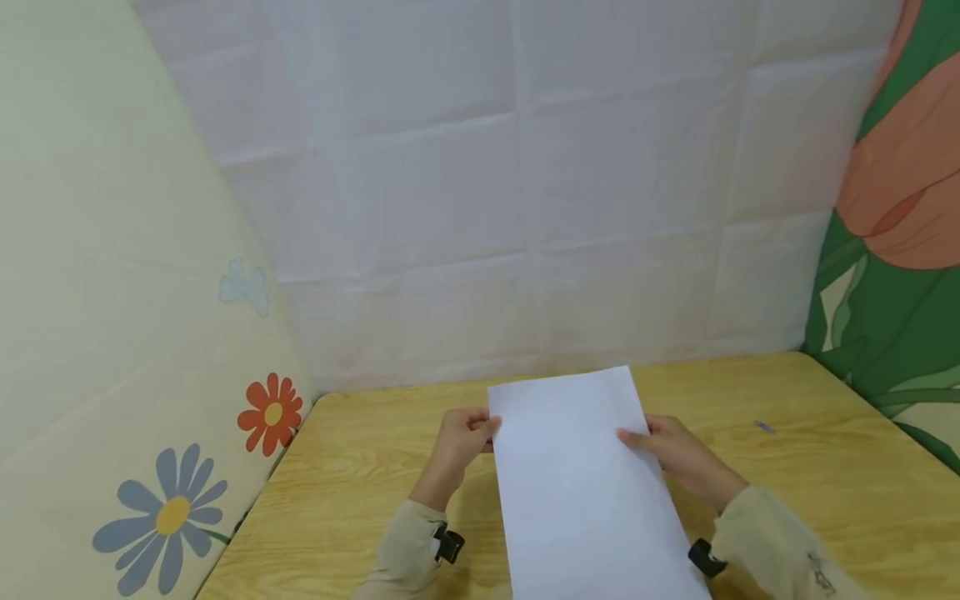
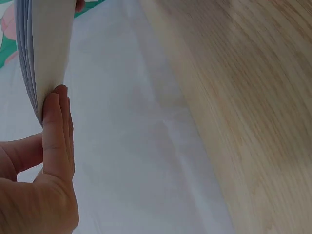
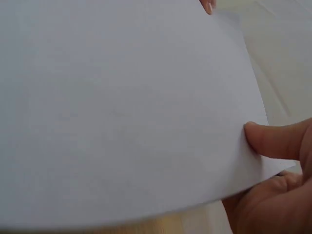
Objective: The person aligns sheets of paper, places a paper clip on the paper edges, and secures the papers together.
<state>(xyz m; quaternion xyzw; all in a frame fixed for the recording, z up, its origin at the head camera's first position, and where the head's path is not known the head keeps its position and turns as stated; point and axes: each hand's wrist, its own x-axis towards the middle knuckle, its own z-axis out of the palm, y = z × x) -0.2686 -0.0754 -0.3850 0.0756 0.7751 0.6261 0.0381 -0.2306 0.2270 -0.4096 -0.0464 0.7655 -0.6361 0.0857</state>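
Observation:
A stack of white paper sheets (image 1: 577,492) is held up over the table, its far edge toward the back wall. My left hand (image 1: 459,442) pinches the left edge, thumb on the upper face. In the left wrist view, several layers of the paper (image 2: 51,44) show along the edge, and the fingers of the left hand (image 2: 56,146) lie against the underside. At the right edge, my right hand (image 1: 682,454) grips the stack. The right wrist view shows the right thumb pressing the top of the paper (image 3: 131,112), the other fingers of the right hand (image 3: 282,200) partly hidden beneath.
The wood-grain table (image 1: 360,475) lies under the hands. A small bluish object (image 1: 764,427), too small to identify, lies at the right. A creased white cloth (image 1: 465,192) hangs behind, with flower-patterned panels at the left (image 1: 172,333) and right (image 1: 900,308).

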